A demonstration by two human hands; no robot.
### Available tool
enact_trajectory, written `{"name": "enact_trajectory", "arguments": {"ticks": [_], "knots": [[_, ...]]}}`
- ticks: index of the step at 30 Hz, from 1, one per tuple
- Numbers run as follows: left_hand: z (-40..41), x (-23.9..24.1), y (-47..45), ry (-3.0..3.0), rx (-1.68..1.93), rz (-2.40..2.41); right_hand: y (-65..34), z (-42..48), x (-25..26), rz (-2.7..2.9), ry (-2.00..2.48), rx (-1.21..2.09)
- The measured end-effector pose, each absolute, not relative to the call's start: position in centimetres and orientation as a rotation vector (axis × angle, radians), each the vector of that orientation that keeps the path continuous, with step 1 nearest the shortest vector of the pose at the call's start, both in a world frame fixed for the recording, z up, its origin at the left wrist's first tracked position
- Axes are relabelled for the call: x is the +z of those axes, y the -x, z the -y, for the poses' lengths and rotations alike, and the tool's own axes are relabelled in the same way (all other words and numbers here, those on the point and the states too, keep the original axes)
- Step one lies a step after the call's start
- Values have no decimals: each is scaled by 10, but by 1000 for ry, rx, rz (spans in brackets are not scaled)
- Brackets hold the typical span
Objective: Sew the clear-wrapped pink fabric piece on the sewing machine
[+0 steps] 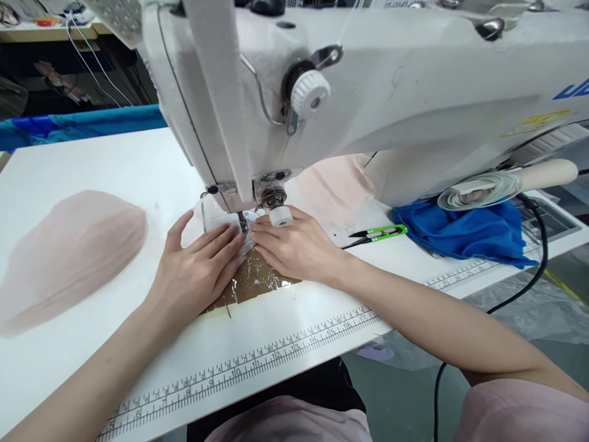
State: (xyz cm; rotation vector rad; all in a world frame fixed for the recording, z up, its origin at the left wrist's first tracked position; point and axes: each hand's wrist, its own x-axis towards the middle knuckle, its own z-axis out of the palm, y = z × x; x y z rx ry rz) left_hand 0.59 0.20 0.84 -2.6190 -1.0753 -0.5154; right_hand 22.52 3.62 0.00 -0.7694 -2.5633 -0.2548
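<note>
Head view: I see my left hand (196, 270) and right hand (294, 245) lying flat, fingers extended, gripping nothing, pressing a small white cloth piece (221, 222) beneath the sewing machine (368, 92) needle, between both sets of fingertips. Green snips (380, 233) lie just right of my right hand; pink fabric (69, 252) lies well left.

A sewing workshop, this: a big white industrial sewing machine (368, 92) dominates the white worktable (92, 172) with a printed ruler (257, 359) along its near edge (green-handled thread snips (380, 233) beside a crumpled blue cloth (464, 233)).
</note>
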Motion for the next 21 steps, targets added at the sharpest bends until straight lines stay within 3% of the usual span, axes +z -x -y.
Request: {"name": "enact_trajectory", "arguments": {"ticks": [14, 18, 21], "knots": [[6, 20, 4, 2558, -513, 1131, -221, -25, 8, 2490, 639, -213], [-1, 22, 3, 2583, -549, 1050, -218, -18, 12, 2462, 700, -341], [-6, 18, 5, 2675, -511, 1036, -215, -13, 10, 2537, 646, -231]]}}
